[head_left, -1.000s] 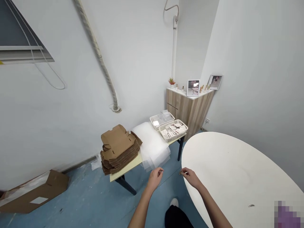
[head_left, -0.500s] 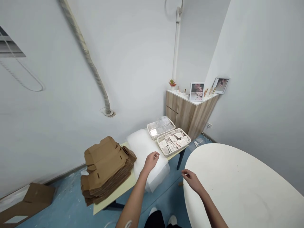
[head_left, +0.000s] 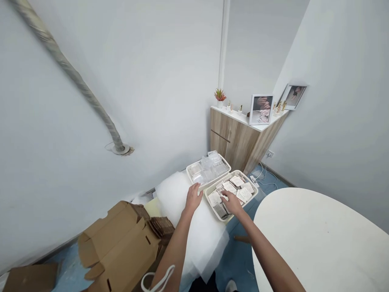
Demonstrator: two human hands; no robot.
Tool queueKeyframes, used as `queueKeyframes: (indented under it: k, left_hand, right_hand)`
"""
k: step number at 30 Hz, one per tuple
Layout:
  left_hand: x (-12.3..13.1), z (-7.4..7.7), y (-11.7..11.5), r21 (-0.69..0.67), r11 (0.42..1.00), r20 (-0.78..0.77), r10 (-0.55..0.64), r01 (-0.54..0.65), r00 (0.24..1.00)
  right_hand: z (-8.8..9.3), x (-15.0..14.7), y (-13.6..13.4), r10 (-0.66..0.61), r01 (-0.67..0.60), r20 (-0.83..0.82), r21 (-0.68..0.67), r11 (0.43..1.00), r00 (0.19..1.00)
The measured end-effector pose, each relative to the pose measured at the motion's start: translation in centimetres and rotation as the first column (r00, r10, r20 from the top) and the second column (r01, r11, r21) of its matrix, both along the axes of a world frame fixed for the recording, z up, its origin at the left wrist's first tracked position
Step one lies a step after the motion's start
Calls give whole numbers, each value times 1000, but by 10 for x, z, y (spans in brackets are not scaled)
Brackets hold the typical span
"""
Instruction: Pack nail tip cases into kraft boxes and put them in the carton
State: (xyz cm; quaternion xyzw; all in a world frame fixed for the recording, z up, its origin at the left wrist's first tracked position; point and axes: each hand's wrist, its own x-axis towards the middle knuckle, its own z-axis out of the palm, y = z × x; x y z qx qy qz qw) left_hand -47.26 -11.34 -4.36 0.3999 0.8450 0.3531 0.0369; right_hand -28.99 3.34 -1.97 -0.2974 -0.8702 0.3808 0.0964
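My right hand is over a white basket of small white packets. Its thumb and fingers are apart, with the fingertips down among the packets; no packet is visibly gripped. My left hand is by the near corner of a second white basket, which holds clear plastic cases. The left fingers are slightly bent and apart, holding nothing I can see. Whether they touch the rim, I cannot tell. Below the left hand lies a stack of white foam sheets.
Flattened brown cardboard boxes are piled to the left. A round white table takes up the right side. Behind the baskets stands a wooden cabinet with picture frames and a small plant. Cables lie on the floor.
My right hand has moved forward and left from beside the round table to the packet basket. My left hand has moved up towards the other basket. The view has come closer to both baskets.
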Motion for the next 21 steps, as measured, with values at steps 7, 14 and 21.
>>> queueKeyframes:
  k: [7,14,21]
  left_hand:
    - [-27,-28,41,-202,967,-96,-179,157,979]
    - [-36,-29,49,-256,949,-140,-225,185,964]
    - [-37,-33,50,-224,956,-127,-219,187,967]
  right_hand:
    - [-11,-111,24,39,-101,205,301,948,978]
    - [-20,-158,48,10,-167,462,299,939,887]
    - [-14,-162,58,-26,-136,504,282,950,863]
